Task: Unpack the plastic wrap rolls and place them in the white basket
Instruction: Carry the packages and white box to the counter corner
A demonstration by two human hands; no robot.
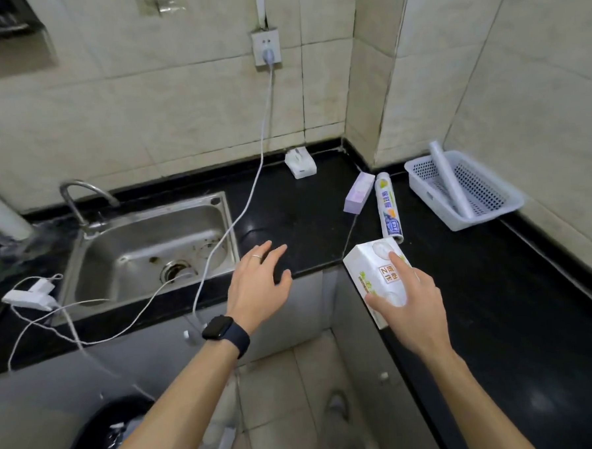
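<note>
A white perforated basket (492, 210) sits on the black counter at the far right, against the wall. One bare plastic wrap roll (448, 178) leans inside it, its top end over the rim. A second roll in printed packaging (388, 207) lies on the counter left of the basket. My right hand (408, 307) holds a white printed box (372, 271) over the counter's inner corner, index finger stretched along its top. My left hand (260, 284) hovers with fingers spread above the counter edge, holding nothing; a dark watch is on its wrist.
A small purple box (358, 192) lies beside the wrapped roll, and a white box (300, 162) stands by the back wall. A steel sink (145, 252) with a tap is at left; white cables run from a wall socket (266, 47) across it. A black bin (103, 437) stands on the floor.
</note>
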